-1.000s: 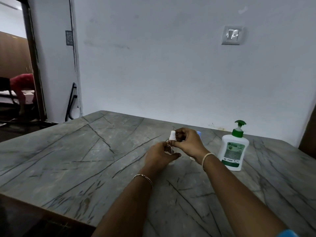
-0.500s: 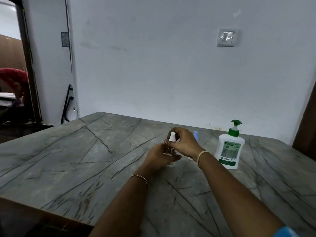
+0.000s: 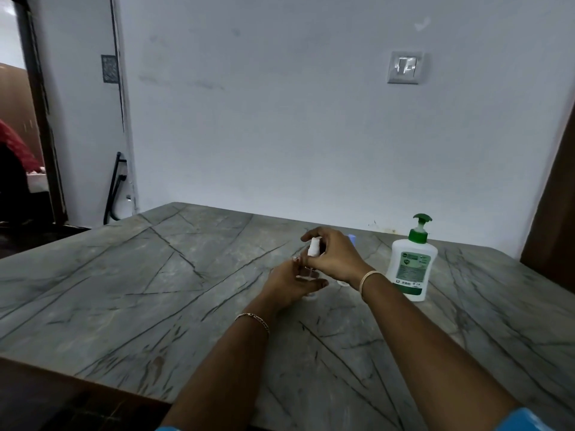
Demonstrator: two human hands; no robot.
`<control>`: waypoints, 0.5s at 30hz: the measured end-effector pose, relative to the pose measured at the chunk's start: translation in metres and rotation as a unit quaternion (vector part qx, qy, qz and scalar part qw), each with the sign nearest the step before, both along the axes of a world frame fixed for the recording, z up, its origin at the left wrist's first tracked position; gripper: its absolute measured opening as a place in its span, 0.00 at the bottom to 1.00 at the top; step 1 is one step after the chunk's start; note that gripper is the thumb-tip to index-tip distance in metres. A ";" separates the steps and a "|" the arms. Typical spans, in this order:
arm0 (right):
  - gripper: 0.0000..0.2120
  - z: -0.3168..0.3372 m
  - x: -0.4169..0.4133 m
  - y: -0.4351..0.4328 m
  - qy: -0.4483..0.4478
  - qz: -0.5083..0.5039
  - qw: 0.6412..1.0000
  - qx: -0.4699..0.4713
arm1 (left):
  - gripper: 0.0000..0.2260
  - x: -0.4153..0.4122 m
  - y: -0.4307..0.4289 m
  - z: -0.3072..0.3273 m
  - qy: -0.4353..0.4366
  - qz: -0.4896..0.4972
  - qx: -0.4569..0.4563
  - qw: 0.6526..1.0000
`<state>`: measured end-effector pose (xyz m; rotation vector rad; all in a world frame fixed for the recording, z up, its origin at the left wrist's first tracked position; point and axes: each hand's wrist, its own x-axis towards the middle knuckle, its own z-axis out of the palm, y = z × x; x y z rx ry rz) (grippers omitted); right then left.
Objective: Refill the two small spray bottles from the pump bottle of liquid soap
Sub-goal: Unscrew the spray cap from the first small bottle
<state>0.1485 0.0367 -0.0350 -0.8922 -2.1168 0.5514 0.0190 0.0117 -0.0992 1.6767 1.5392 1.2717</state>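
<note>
My left hand grips a small clear spray bottle that stands on the grey marble table; my fingers hide most of it. My right hand pinches its white spray cap just above the bottle's neck. A second small bottle with a blue cap peeks out behind my right hand, mostly hidden. The white pump bottle of liquid soap, with a green pump head, stands upright to the right of my hands, untouched.
A white wall with a light switch rises behind the table. A doorway opens at the far left, where something red shows. A brown panel stands at the right edge. The table's near edge runs along the lower left.
The camera view shifted slightly. My hands stay on the small bottle and its cap; the white cap now sits tilted in my right fingers.
</note>
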 end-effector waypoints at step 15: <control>0.13 0.011 0.018 0.002 -0.035 -0.059 0.995 0.065 | 0.19 0.003 0.007 -0.004 0.018 0.018 -0.009 1.000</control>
